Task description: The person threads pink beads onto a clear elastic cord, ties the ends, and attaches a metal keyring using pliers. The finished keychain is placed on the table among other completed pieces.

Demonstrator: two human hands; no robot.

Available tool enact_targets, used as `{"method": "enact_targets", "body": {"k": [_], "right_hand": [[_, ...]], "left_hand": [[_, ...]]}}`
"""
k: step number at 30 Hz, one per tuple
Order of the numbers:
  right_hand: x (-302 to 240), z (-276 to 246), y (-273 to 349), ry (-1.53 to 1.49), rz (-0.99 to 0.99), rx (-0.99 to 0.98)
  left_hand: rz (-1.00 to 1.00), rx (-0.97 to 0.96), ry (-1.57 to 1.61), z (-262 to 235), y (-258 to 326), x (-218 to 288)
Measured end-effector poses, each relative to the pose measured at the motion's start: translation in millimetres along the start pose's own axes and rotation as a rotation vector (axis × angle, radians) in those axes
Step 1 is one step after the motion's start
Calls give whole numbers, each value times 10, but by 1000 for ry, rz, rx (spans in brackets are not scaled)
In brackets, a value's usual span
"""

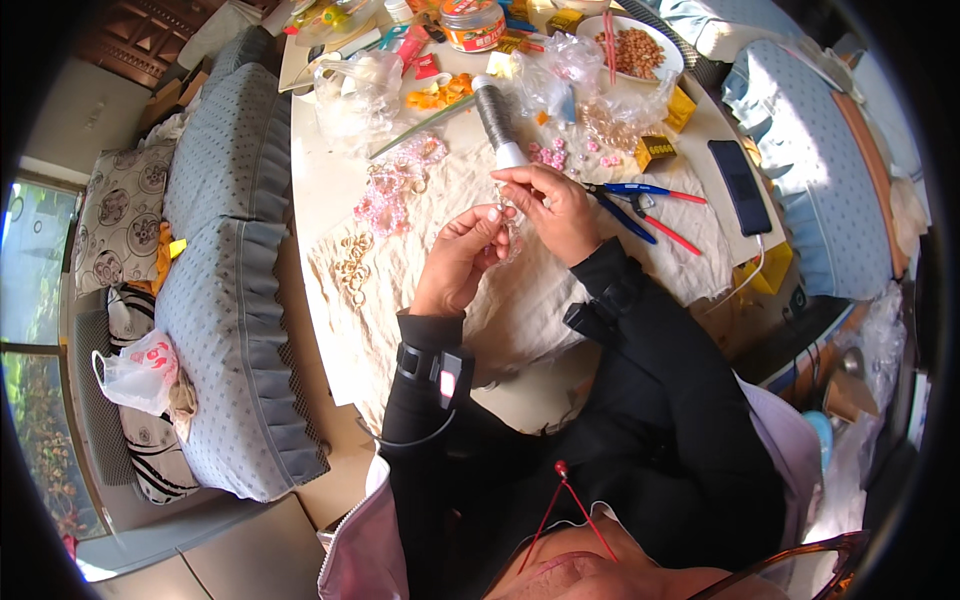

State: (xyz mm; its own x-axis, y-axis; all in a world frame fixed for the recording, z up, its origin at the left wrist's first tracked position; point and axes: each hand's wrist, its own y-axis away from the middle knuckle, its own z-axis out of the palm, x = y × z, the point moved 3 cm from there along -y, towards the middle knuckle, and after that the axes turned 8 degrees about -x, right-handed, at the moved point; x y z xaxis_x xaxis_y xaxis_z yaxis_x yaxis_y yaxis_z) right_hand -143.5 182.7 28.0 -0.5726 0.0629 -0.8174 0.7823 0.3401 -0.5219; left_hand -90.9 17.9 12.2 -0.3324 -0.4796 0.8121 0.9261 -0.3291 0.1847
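Over a cream cloth (440, 320) on the table, my two hands are close together with the fingertips pinched. Between them is a small strand of clear, pinkish beads (514, 243), partly hidden by the fingers. My left hand (462, 258) grips its near side; my right hand (556, 212) pinches it from above and to the right. Just beyond the fingers lies a spool of grey thread or wire (494, 112). Left of the hands are pink bead strands (392, 192) and several gold-coloured rings (353, 268). Loose pink beads (548, 155) lie beyond my right hand.
Pliers with red and blue handles (640, 189) lie right of my right hand, near a phone (738, 186) with a white cable. Plastic bags (362, 92), orange peel (440, 93), a jar (472, 24) and a bowl of nuts (672, 62) crowd the far side. A sofa (215, 290) stands left.
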Motion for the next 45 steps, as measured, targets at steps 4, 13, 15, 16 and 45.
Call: {"method": "enact_targets", "body": {"k": [4, 13, 15, 16, 45], "right_hand": [[0, -6, 6, -221, 83, 1], [-539, -85, 377, -48, -73, -145], [-627, -134, 442, -50, -87, -130], [-663, -159, 476, -43, -97, -130], [-687, -171, 403, 482, -297, -13]], "left_hand": [[40, 30, 218, 56, 103, -68], [211, 114, 425, 294, 414, -312], [230, 97, 423, 379, 475, -345], [244, 79, 421, 425, 498, -352], [248, 114, 377, 412, 320, -399]]}}
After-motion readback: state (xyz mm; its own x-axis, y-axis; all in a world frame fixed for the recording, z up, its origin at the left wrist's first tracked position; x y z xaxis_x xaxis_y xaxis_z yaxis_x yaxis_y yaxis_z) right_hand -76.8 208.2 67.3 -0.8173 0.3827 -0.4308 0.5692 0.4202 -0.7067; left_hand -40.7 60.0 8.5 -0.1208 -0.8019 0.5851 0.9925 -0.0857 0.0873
